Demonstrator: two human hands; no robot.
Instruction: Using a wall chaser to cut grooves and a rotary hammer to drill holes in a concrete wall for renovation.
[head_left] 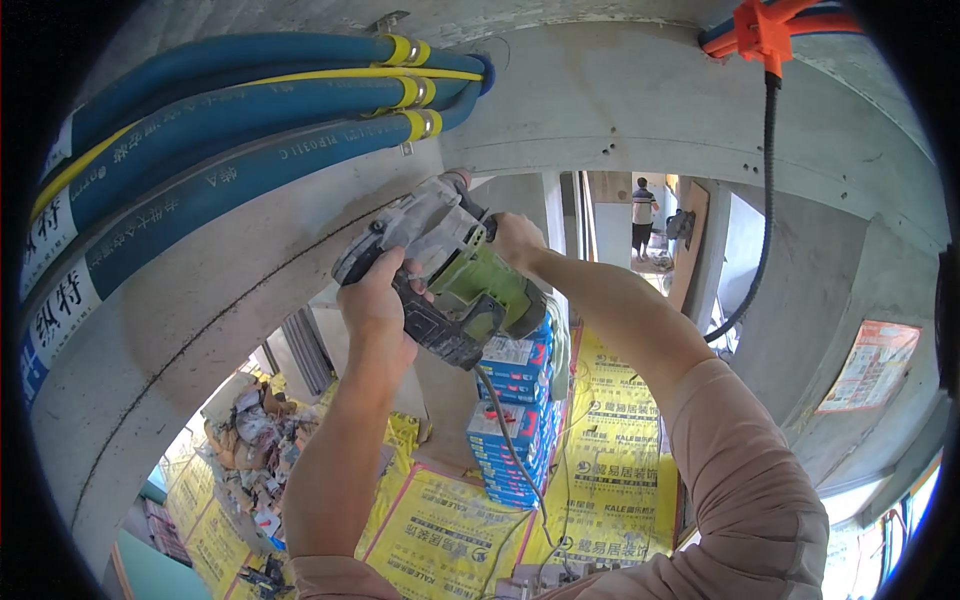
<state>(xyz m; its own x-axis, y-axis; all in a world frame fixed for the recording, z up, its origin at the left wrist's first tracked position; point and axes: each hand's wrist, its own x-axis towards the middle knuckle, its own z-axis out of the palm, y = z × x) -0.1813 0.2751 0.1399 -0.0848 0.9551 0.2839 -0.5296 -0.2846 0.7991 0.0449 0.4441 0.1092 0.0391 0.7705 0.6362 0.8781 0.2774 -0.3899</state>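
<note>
Overhead, my left hand [382,298] grips the rear handle of a dusty green and black power drill [478,280], fingers wrapped round it. My right hand [518,238] is closed on the tool at its other side, partly behind the body. The tool's grey upper end is raised against or just before the concrete beam [610,105]; whether it touches, I cannot tell. A cord [507,430] hangs from its lower end. A thin dark line runs along the concrete to the left.
Blue pipes [250,110] with yellow clamps run upper left. An orange fitting [760,35] trails a black conduit [762,230]. Below are stacked blue boxes [510,460], yellow floor sheeting [440,520] and a rubble heap [255,450]. A person [643,215] stands in the far doorway.
</note>
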